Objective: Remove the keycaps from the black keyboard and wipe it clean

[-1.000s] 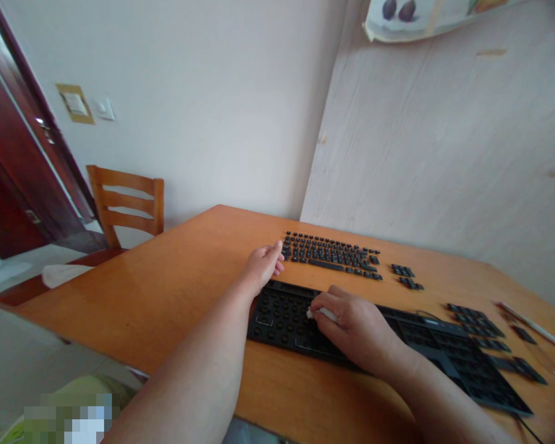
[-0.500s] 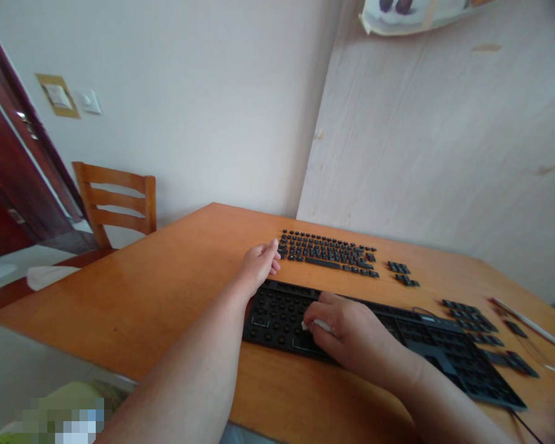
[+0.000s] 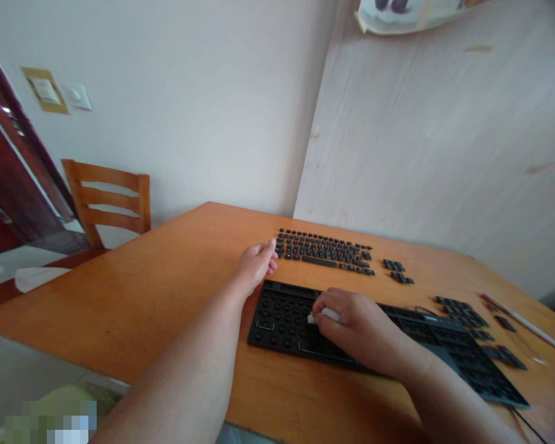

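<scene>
A black keyboard base [image 3: 277, 327] with its keycaps off lies across the table, bare key posts showing at its left end. My right hand [image 3: 346, 320] is over its left-middle part, fingers closed on a crumpled white tissue [image 3: 328, 314] that touches the key area. Beyond the base's far left corner, my left hand [image 3: 258, 262] rests by the laid-out keycaps, thumb stretched out and fingers loosely bent, holding nothing I can see. The loose black keycaps [image 3: 324, 253] lie in keyboard order behind the base. My right hand and forearm hide part of the base.
More keycap groups [image 3: 393, 265] and number-pad keys [image 3: 462, 311] lie to the right. A long thin pale stick [image 3: 527, 324] and a small dark object [image 3: 504, 322] are at the right edge. A wooden chair [image 3: 108, 197] stands at the left; a cable [image 3: 527, 422] trails off the base.
My right hand has shifted a little right with the tissue, and the keyboard base has slid slightly right on the table. My left hand has hardly moved. The view has turned slightly.
</scene>
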`<state>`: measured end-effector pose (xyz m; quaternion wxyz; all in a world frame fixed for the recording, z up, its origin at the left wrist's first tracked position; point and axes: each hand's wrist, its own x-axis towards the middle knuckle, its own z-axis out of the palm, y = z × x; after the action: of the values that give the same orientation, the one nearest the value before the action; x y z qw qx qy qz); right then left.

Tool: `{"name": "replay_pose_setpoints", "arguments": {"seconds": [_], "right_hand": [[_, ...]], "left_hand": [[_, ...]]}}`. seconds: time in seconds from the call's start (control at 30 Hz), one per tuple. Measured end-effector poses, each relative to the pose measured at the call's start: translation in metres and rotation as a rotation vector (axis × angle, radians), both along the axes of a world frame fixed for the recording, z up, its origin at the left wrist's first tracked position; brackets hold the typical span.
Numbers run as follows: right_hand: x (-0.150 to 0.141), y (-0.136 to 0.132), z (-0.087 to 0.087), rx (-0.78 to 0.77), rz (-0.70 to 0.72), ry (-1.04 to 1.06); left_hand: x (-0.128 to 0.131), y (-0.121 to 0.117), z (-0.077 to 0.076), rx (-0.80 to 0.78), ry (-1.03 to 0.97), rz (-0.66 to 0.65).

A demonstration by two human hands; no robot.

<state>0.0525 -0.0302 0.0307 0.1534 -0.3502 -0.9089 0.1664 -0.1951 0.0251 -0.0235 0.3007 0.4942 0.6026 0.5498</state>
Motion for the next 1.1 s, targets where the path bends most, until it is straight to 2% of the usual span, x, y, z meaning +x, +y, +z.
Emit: {"name": "replay_pose_setpoints", "arguments": {"seconds": [0.17,0.37,0.47,0.7,0.87,1.1], "right_hand": [[-0.005,0.003,-0.009,-0.032,-0.018,0.017],[-0.012,0.001,-0.009,-0.029,-0.028,0.035],[-0.014,0.000,-0.006,0.004,-0.029,0.019],[-0.018,-0.001,-0.008,0.125,-0.062,-0.054],[-0.019,-0.001,-0.010,0.136,-0.061,-0.071],[-0.021,-0.002,-0.010,0.162,-0.077,-0.101]], "left_hand": [[0.004,-0.005,0.005,-0.024,0.094,-0.039],[0.010,-0.014,0.014,-0.035,0.247,-0.174],[0.009,-0.014,0.016,-0.044,0.449,-0.218],[0.009,-0.010,0.015,-0.068,0.663,-0.219],[0.010,-0.010,0.014,-0.113,0.730,-0.220],[0.003,-0.003,0.005,-0.104,0.786,-0.249]]}}
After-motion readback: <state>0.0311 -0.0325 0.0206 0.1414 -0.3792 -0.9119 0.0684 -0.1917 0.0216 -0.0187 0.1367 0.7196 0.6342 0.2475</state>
